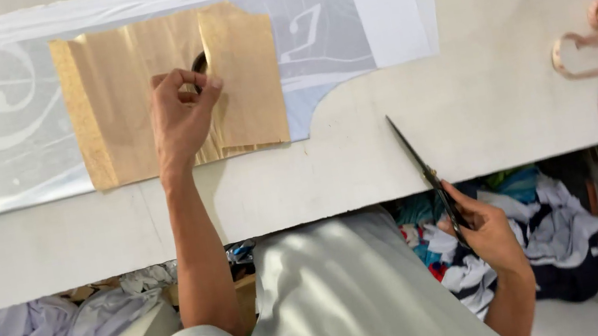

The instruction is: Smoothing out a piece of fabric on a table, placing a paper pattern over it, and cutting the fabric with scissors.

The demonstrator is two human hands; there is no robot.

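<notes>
On the bench, the left hand is pinching the brown paper pattern lying on white fabric; the right hand is gripping shut scissors. If that pinch tugs, the pattern's probably sliding off line.

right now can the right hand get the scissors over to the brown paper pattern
Probably yes. The right hand holds the scissors at the table edge, blades pointing up over bare tabletop. Nothing lies between them and the brown paper pattern, where the left hand rests.
</notes>
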